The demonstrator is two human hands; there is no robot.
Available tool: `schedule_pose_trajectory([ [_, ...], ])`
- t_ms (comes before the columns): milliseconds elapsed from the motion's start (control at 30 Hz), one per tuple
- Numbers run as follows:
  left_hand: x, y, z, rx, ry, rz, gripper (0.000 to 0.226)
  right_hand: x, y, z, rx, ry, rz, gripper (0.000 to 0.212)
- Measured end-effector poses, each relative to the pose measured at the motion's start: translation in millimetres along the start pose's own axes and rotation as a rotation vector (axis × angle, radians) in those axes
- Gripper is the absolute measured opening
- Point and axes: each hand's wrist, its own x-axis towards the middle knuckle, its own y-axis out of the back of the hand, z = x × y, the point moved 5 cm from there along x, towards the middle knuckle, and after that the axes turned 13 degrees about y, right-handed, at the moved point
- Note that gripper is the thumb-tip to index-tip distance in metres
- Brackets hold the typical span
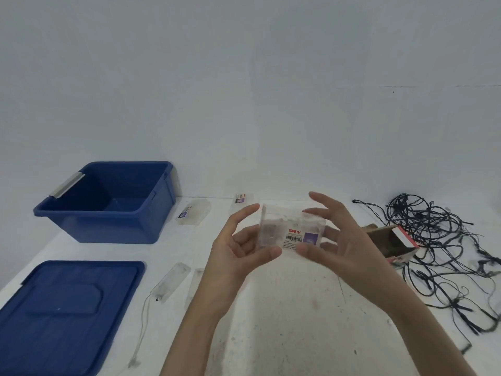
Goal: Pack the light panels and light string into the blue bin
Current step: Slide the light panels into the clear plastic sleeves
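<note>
Left hand (238, 248) and right hand (339, 240) together hold a clear pack (290, 226) above the table (284, 335), near its middle. Each thumb pinches the pack's lower edge from the front, and the other fingers curl behind and beside it. The right index finger is raised free above the top edge, and the remaining right fingers are loosely spread. The pack holds one light panel and bears a label with red lettering, a barcode and a purple square (the fine print is too small to read). Beyond the hands, two more packs, one (193, 211) left of the other (242, 198), lie flat at the far edge of the table, against the wall. Left of the left forearm lie two bare panels, the larger (170, 280) with a thin pale wire (141, 329) trailing toward the viewer, the narrower (193, 286) just beside it. Farther left, the bin (113, 226) stands upright and open at the far left corner, with a grey handle on its left rim and nothing visible inside. Its lid (67, 302) lies flat on the table nearer the viewer, apart from the bin. To the right of the right hand, an open cardboard box (390, 240) lies on its side. Past it, the dark light string (439, 240) sprawls in a loose tangle over the right part of the table, some strands touching the box.
</note>
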Motion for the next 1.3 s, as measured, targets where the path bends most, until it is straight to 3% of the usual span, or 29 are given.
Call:
schedule_pose_trajectory([
  [167, 0.6, -3.8, -6.4, -0.156, 0.027, 0.032, 0.064, 2.3, 1.4, 4.9, 0.185, -0.07, 0.168, 0.049],
  [300, 1.6, -16.2, -14.6, -0.309, 0.078, 0.014, 0.052, -1.9, -9.0, 7.9, 0.285, -0.059, 0.308, 0.046],
  [400, 0.8, -33.7, -16.1, -0.309, 0.072, -0.034, 0.049, -7.6, -22.1, 6.5, 0.116, 0.004, 0.348, 0.042],
  [533, 0.8, -38.7, -16.6, -0.292, 0.047, 0.05, 0.042, -15.8, -41.7, -2.8, -0.252, 0.173, 0.289, 0.042],
  [700, -0.8, -28.6, -15.9, -0.241, 0.018, 0.127, 0.037, -12.6, -34.1, -7.0, -0.265, 0.177, 0.276, 0.011],
  [833, -1.5, -28.2, -15.9, -0.213, -0.002, 0.148, 0.044, -4.2, -23.2, -15.1, -0.426, 0.213, 0.266, 0.008],
  [1067, -2.6, -25.9, -14.7, -0.213, -0.01, 0.166, 0.039, -0.7, -18.5, -18.1, -0.427, 0.099, 0.062, 0.026],
  [1300, -2.6, -28.1, -13.3, -0.234, -0.01, 0.196, 0.021, -5.7, -19.7, -20.2, -0.453, 0.117, 0.161, 0.024],
])
